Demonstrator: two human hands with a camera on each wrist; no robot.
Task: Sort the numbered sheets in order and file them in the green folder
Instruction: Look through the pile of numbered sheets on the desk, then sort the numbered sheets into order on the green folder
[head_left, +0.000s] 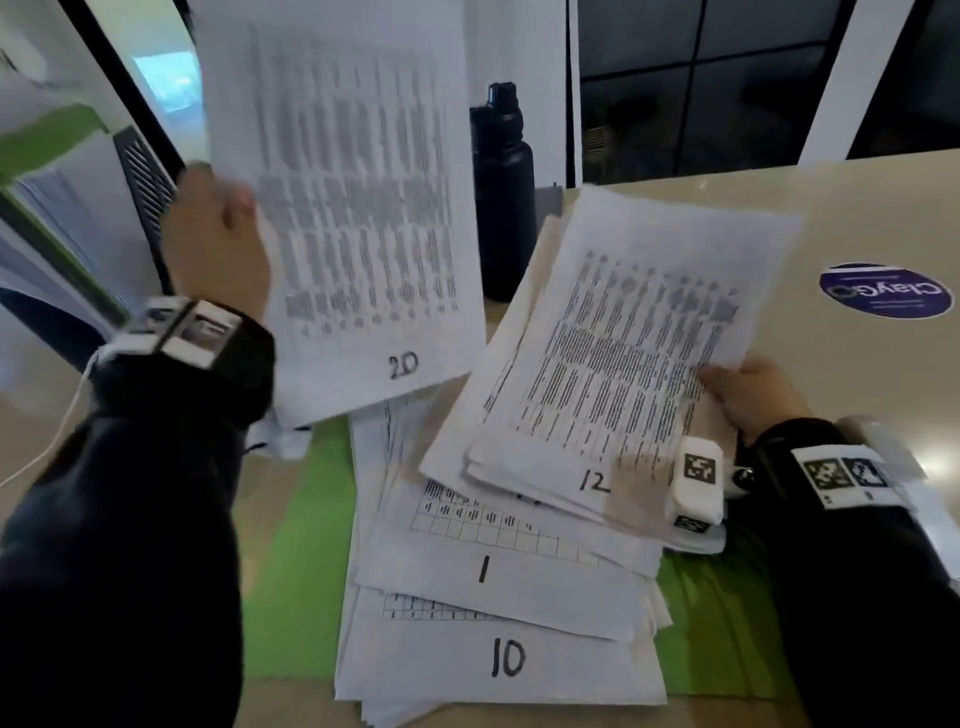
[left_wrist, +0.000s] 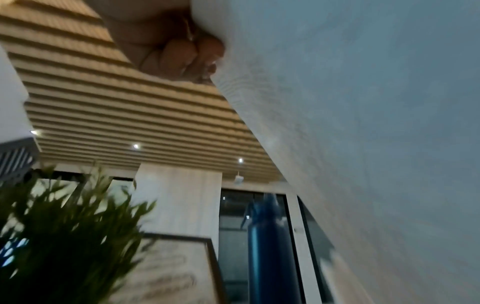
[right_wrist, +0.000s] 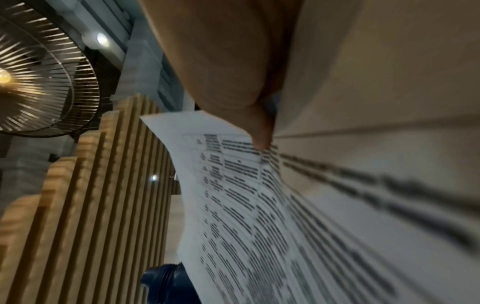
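Sheet 20 (head_left: 343, 208) stands nearly upright in the air, its long axis running up and down, its printed face toward the person and the handwritten number at its bottom edge. The left hand (head_left: 218, 244) grips it by its left edge, thumb on the front; the left wrist view shows the fingers (left_wrist: 182, 53) curled tight against the blank back of the page.

To the right of that hand, the right hand (head_left: 753, 395) holds a fanned stack of sheets (head_left: 623, 353) by its right edge, thumb on top and the other fingers hidden beneath. The stack is tilted, its far end raised and leaning to the right, long axis running away from the person; sheet 12 (head_left: 639, 338) is on top, its number at the near edge. In the right wrist view the thumb (right_wrist: 233, 61) presses down on the printed page.

Below and between the two hands, more sheets lie loosely on the open green folder (head_left: 291, 571), long axes pointing away from the person. Sheet 1 (head_left: 493, 571) is uppermost there, with sheet 10 (head_left: 498, 665) lying under it and sticking out nearer to the person. The folder rests on the beige table (head_left: 857, 218).

Beyond the hands, between the two held papers, a dark bottle (head_left: 501, 197) stands upright. Past the right hand a round blue sticker (head_left: 885, 290) lies on the table.
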